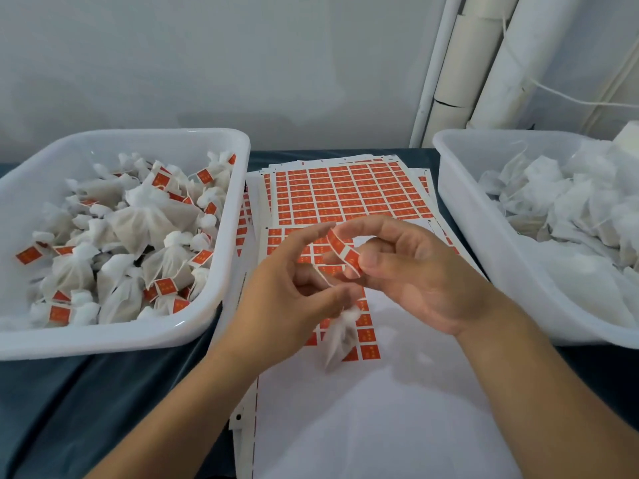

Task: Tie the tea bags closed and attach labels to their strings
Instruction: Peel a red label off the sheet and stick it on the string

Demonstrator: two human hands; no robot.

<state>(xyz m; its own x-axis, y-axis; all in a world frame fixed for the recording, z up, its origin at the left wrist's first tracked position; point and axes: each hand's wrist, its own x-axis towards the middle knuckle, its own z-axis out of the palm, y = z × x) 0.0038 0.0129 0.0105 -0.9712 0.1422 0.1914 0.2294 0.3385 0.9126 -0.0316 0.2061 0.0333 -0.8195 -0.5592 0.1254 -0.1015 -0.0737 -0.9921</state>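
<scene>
Head view: the left hand pinches the string of a tea bag dangling over the label sheets, the right hand pinching a red label. Two white tubs flank them: left tub, right tub, both near the desk edges.

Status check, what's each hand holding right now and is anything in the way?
Right hand pinching a red label. Left hand pinching the string, tied tea bag dangling below. Label not yet folded shut. Nothing blocking; label sheets underneath.
</scene>
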